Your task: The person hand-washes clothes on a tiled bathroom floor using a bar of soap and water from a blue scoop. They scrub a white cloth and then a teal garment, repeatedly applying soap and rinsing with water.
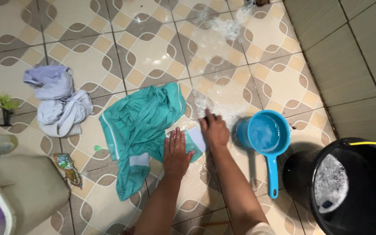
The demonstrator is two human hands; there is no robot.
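Observation:
A wet teal garment (142, 130) with white trim lies spread on the tiled floor. My left hand (177, 153) presses flat on its lower right part, fingers apart. Just to the right, my right hand (214, 129) is closed over something small and dark at the white edge of the cloth; what it grips is mostly hidden, it looks like a scrub brush. Soapy water shines on the tiles around both hands.
A blue water dipper (264, 135) with a long handle stands right of my hands. A black bucket (362, 187) of sudsy water sits at lower right by the wall. A pale lavender clothes heap (57, 100), a crumpled wrapper (68, 167) and a beige tub (18, 191) lie left.

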